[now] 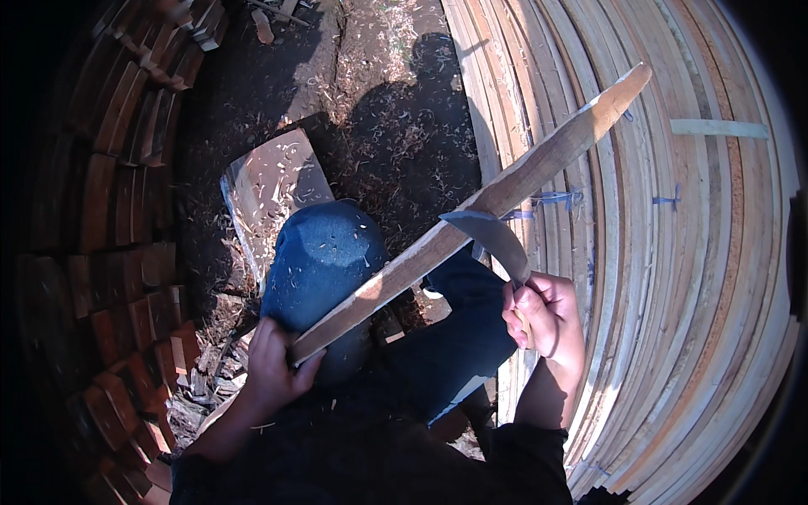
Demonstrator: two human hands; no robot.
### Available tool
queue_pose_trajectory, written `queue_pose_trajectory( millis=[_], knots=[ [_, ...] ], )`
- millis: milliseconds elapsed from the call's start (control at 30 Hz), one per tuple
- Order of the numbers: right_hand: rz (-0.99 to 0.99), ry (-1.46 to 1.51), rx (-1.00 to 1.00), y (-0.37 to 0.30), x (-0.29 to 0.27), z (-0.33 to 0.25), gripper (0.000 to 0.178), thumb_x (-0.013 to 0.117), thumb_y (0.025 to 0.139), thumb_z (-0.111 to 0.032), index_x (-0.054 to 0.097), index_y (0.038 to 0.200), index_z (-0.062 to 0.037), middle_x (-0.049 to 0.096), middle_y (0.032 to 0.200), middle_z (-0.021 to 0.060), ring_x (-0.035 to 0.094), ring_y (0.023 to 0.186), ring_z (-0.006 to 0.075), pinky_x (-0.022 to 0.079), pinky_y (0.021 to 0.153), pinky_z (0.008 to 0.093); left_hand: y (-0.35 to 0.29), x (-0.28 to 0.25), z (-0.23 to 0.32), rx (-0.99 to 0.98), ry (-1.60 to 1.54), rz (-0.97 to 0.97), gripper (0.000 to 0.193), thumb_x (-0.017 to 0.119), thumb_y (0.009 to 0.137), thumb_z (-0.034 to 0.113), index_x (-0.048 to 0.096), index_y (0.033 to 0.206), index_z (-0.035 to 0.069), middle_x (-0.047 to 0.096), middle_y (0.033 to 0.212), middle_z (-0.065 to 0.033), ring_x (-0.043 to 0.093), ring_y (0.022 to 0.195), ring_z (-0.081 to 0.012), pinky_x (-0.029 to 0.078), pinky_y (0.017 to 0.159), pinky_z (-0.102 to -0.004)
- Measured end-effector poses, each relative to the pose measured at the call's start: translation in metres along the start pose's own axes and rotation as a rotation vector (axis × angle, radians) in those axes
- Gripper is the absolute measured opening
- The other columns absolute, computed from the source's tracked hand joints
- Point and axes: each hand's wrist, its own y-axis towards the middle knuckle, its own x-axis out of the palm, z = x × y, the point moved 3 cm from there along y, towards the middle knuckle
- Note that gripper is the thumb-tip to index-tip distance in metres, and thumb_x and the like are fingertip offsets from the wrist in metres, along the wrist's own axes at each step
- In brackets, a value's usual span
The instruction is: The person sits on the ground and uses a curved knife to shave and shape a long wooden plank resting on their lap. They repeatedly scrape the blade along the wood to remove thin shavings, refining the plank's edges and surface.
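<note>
A long rough wooden stick (404, 264) slants across my lap, rising from lower left to upper right. My left hand (276, 362) is wrapped round its near end beside my knee. In my right hand (545, 316) is a knife with a curved, sickle-like blade (492, 236), its pale handle partly hidden by my fingers. The blade lies across the stick near its middle, and its tip reaches the stick's upper edge. The stick's far end is sunlit and narrows to a blunt tip.
Long thin wooden strips (623, 278) lie bundled on the right, tied with blue string (560, 198); a short pale strip (720, 129) crosses them. Stacked wood pieces (126, 311) line the left. A flat board (282, 172) rests ahead of my knee on dark ground (404, 160) strewn with shavings.
</note>
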Motion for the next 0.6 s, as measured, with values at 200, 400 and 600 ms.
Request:
queue_pose_trajectory(
  millis=[200,400,600],
  knots=[
    [0.087,-0.03,-0.079,-0.004,0.004,0.003,0.031,0.054,0.1,-0.024,0.059,0.084,0.0019,0.052,0.059,0.0023,0.044,0.045,0.0053,0.035,0.04,0.0208,0.001,-0.001,0.002,0.003,-0.014,0.007,0.036,0.078,0.075,0.018,0.049,0.088,0.0,0.047,0.083,-0.0182,0.051,0.074,-0.0363,0.042,0.064,-0.0434],
    [0.229,0.047,-0.143,-0.006,-0.006,0.004,0.034,0.052,0.101,-0.025,0.058,0.084,0.0038,0.052,0.057,0.0062,0.045,0.041,0.008,0.035,0.037,0.0213,0.003,-0.001,0.003,0.015,-0.034,0.014,0.036,0.078,0.074,0.018,0.051,0.088,0.0,0.048,0.083,-0.0174,0.051,0.075,-0.0367,0.042,0.067,-0.0441],
    [0.254,0.017,-0.155,-0.008,0.0,0.0,0.033,0.051,0.102,-0.023,0.059,0.084,0.0043,0.053,0.059,0.0061,0.047,0.041,0.0088,0.035,0.037,0.0218,0.003,-0.003,0.004,-0.003,-0.043,-0.004,0.035,0.078,0.074,0.019,0.05,0.086,0.001,0.048,0.081,-0.0167,0.051,0.074,-0.0358,0.042,0.065,-0.0435]
  ],
)
